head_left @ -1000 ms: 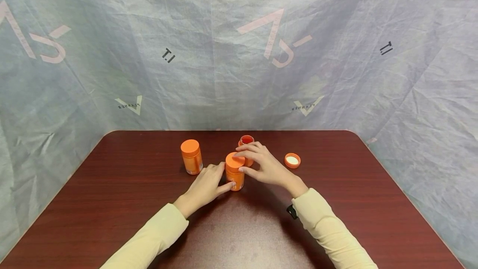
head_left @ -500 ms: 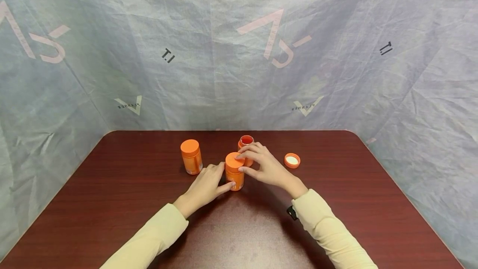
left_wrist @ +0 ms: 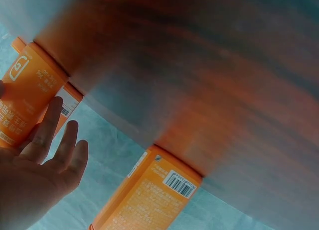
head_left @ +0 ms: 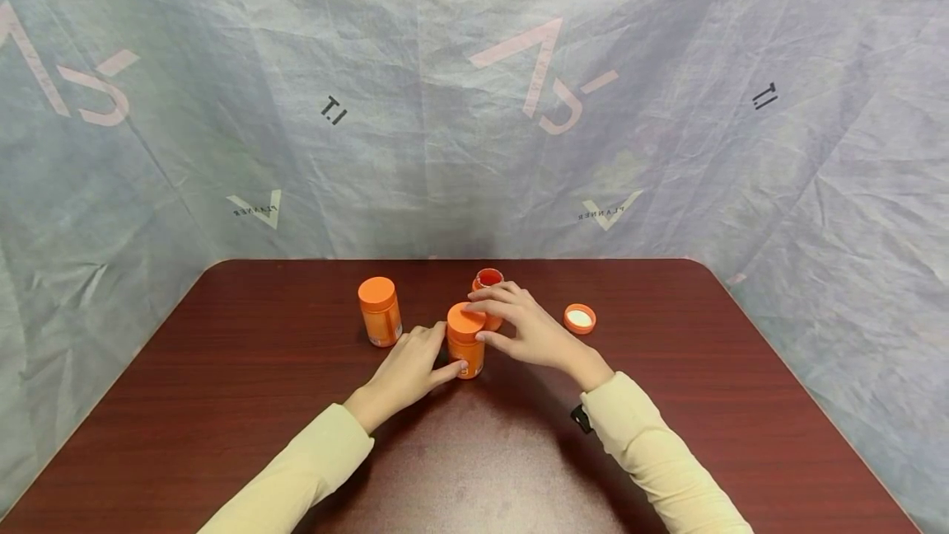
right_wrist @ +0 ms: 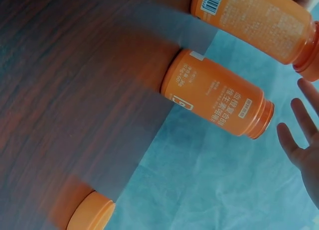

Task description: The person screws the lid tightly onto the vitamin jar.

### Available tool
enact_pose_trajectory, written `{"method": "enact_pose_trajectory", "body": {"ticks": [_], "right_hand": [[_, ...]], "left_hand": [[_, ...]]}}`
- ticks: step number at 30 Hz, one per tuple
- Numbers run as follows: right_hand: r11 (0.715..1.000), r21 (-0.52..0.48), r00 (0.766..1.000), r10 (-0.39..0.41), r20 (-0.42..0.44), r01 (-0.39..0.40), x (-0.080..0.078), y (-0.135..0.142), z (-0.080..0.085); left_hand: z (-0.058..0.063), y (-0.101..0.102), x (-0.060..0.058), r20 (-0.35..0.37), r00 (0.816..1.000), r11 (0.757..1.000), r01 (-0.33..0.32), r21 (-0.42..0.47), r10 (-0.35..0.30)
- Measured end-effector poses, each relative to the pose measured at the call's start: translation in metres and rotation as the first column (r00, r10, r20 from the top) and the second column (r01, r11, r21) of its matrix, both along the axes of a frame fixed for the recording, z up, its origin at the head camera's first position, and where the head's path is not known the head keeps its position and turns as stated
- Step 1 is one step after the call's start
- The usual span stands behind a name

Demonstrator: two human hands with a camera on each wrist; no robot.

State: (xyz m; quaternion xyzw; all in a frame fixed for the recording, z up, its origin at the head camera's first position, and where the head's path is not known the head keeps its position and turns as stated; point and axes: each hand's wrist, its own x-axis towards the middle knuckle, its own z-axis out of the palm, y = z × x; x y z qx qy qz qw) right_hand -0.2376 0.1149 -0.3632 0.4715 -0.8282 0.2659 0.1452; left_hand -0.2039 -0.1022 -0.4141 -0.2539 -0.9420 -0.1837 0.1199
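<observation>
One held jar point(head_left: 465, 354) near the middle of the table's point(head_left: 689, 427) far edge, one uncapped jar point(head_left: 489, 278) just behind it and one capped jar point(head_left: 380, 314) toward the far left corner are making three. One loose lid point(head_left: 580, 319) is lying upturned toward the far right corner. The left hand point(head_left: 406, 365) is gripping the held jar's body, thumb in front; the right hand point(head_left: 528, 332) is arching over, pinching its cap point(head_left: 463, 320). The held jar is showing orange with white print point(left_wrist: 20, 68).

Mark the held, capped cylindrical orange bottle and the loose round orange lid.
Held, capped cylindrical orange bottle point(left_wrist: 31, 93): left wrist view, labelled side.
Loose round orange lid point(head_left: 580, 319): head view, white inner face.
</observation>
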Motion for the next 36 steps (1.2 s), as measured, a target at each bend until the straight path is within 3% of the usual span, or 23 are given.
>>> {"method": "enact_pose_trajectory", "body": {"ticks": [7,20,36], "right_hand": [[0.999,0.031,0.999,0.008,0.036,-0.009,0.0003,0.0011,0.0003],[0.999,-0.014,0.999,-0.039,-0.036,0.039,0.0003,-0.0017,0.0000],[0.999,0.033,1.000,0.008,-0.017,-0.007,-0.0003,0.0013,0.0016]], "left_hand": [[0.0008,0.0001,0.0003,0.000,1.000,1.000,0.005,0.007,-0.005],[-0.0009,-0.0001,-0.0006,-0.006,1.000,1.000,0.010,0.009,-0.010],[-0.0008,-0.0008,0.0005,0.011,1.000,1.000,0.006,0.014,-0.006]]}}
